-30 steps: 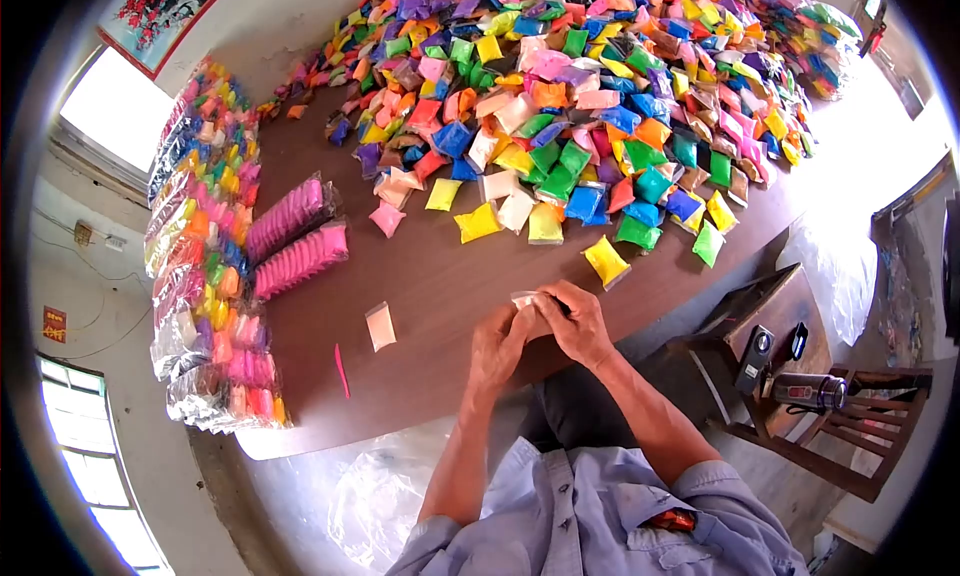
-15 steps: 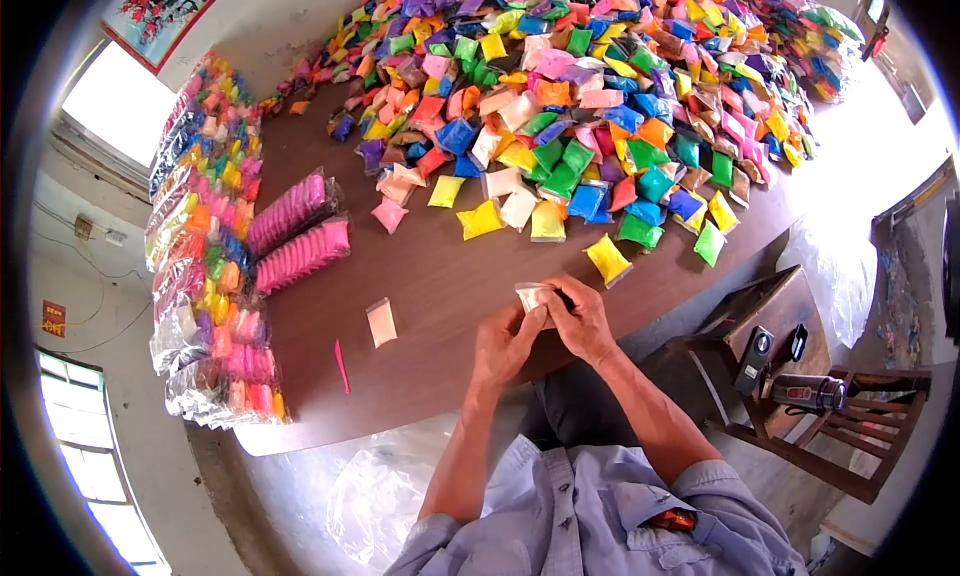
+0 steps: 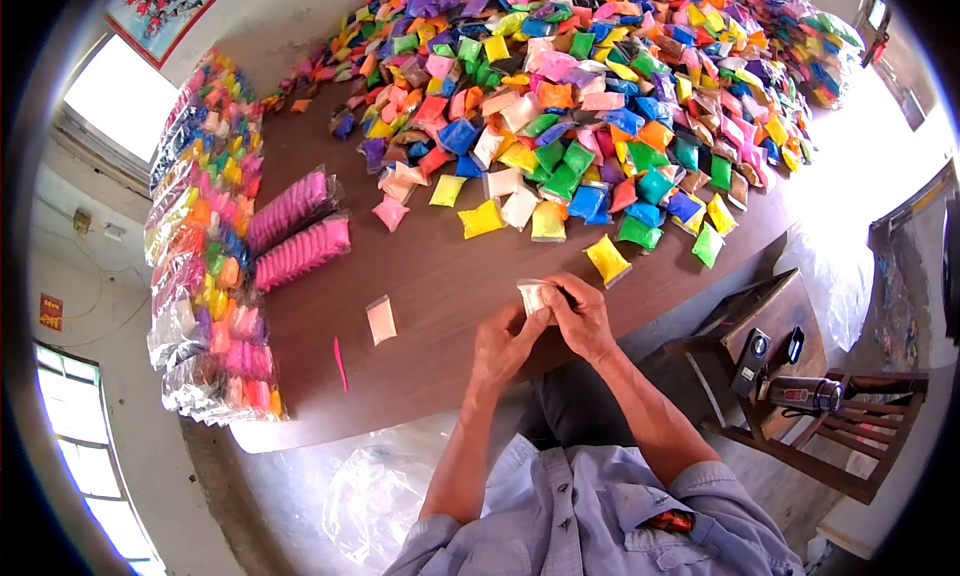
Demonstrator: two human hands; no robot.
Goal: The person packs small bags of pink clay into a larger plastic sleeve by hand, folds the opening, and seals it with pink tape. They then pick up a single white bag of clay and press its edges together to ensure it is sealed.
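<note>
A small whitish packet is held between both my hands, above the table's front part. My left hand pinches its lower left side with thumb and fingers. My right hand grips its right side, fingers curled, the two hands nearly touching. To the left of them, a pale peach packet lies flat on the brown table. Beside that packet is a thin pink strip. The nearest packet on the right is a yellow one.
Many colourful packets are heaped across the table's back. Two long bags of pink packets and stacked bagged packets line the left. A wooden stool at the right holds a dark flask and a black device.
The whitish packet shows slightly more above my fingers. Both hands keep nearly the same place and grip.
</note>
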